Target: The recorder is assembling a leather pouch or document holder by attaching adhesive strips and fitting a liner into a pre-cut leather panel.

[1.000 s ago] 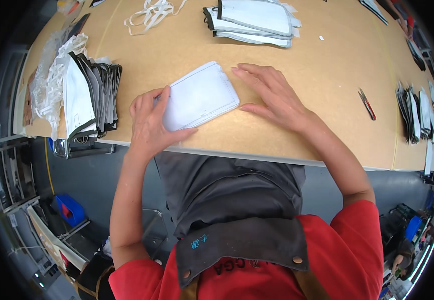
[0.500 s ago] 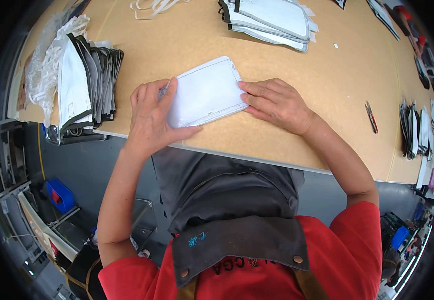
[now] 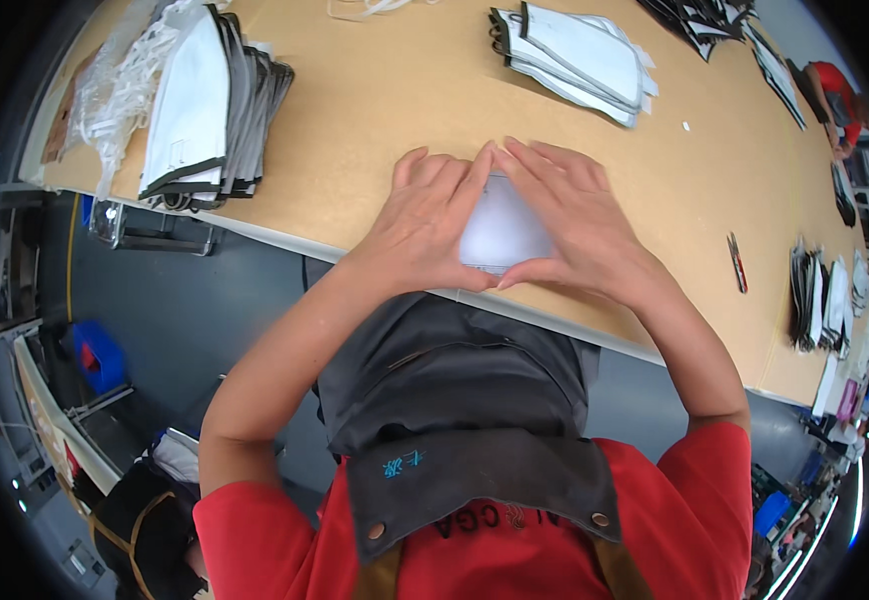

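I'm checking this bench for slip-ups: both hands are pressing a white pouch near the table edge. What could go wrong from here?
1. The white pouch lies close to the table's front edge; under the left hand and right hand it might slide off.
2. The leaning stack of grey-and-white pieces sits near the left edge and could topple if the table is jolted.

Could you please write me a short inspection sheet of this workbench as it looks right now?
Surface: tan wooden table, front edge next to the person.
Job's things: one flat white pouch lying near the front edge, mostly covered by hands.
Clutter: stack of white, dark-edged pieces at left; a second stack at the far side; clear plastic bags at far left; small red-handled tool at right.
Grippers: left hand and right hand pressed flat on the pouch, fingertips meeting.
Cables: nothing seen.
Surroundings: grey floor, blue bin below left.
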`<state>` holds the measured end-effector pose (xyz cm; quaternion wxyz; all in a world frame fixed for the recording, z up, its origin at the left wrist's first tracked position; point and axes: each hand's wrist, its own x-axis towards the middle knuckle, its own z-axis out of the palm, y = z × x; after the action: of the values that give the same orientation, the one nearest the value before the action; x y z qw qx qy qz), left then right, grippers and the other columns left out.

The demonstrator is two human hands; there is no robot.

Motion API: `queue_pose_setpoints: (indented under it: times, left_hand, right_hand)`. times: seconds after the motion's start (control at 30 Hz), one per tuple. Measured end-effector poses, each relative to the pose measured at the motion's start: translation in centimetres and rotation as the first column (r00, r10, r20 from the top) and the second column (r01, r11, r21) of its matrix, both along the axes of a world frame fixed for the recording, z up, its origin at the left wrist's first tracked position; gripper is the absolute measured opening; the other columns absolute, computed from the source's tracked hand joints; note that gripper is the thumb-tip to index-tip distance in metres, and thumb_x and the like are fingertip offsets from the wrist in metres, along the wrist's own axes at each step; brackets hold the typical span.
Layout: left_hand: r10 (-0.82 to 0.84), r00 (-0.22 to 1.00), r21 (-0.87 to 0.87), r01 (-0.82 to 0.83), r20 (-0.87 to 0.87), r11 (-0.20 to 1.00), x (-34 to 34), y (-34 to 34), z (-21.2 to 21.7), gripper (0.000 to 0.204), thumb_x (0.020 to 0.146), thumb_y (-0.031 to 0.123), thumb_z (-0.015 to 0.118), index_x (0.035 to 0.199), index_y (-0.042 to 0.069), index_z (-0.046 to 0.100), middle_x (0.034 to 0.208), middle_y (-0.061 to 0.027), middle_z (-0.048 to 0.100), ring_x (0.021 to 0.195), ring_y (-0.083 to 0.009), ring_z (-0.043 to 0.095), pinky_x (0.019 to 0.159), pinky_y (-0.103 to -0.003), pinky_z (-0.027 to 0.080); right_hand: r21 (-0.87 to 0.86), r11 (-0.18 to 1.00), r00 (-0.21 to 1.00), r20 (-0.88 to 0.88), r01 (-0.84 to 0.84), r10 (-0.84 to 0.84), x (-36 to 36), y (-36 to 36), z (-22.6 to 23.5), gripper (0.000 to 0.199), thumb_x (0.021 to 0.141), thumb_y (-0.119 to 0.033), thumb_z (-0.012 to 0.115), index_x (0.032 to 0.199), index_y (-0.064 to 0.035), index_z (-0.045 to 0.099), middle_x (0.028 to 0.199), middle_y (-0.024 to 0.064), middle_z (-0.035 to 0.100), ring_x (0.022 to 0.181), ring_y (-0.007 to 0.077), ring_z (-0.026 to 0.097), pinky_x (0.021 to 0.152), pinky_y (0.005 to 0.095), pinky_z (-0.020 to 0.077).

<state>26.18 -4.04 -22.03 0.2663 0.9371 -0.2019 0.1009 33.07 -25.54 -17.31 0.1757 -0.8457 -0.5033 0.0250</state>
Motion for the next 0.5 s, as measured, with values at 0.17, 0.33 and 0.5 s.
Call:
queue_pose_setpoints:
  times: [0.17,0.33,0.5]
  left_hand:
    - [-0.009,1.0,-0.086,0.009,0.005,0.996,0.5,-1.2,-0.2,0.134,0.05,0.049,0.087,0.151,-0.004,0.017,0.113,-0.0138,0.057,0.11,-0.0301,0.051,0.107,-0.056,0.027]
    - [-0.034,0.998,-0.054,0.032,-0.048,0.998,1.8,0.0,-0.1,0.134,0.051,0.047,0.088,0.153,0.003,0.015,0.116,-0.0137,0.057,0.114,-0.0305,0.051,0.109,-0.058,0.025]
    - [0.014,1.0,-0.076,-0.014,-0.003,0.997,1.4,0.7,0.0,0.114,0.06,0.039,0.084,0.151,0.005,0.023,0.122,-0.0132,0.054,0.118,-0.0313,0.049,0.11,-0.057,0.024]
  right_hand:
    - [-0.096,0.995,0.995,-0.103,-0.008,-0.002,-0.1,-0.8,-3.1,0.113,0.063,-0.063,0.076,0.149,-0.0043,0.033,0.152,0.022,0.03,0.137,0.0386,0.03,0.116,0.051,0.0198]
    - [-0.068,0.997,0.993,-0.112,-0.042,0.034,0.5,-0.3,-3.5,0.094,0.065,-0.059,0.078,0.144,-0.0185,0.047,0.149,0.0191,0.034,0.137,0.0382,0.029,0.114,0.0509,0.0218]
    - [-0.032,0.999,0.997,-0.067,0.031,-0.033,0.7,0.2,-4.0,0.083,0.067,-0.05,0.08,0.14,-0.0236,0.053,0.148,0.018,0.035,0.134,0.0369,0.032,0.111,0.0478,0.0261]
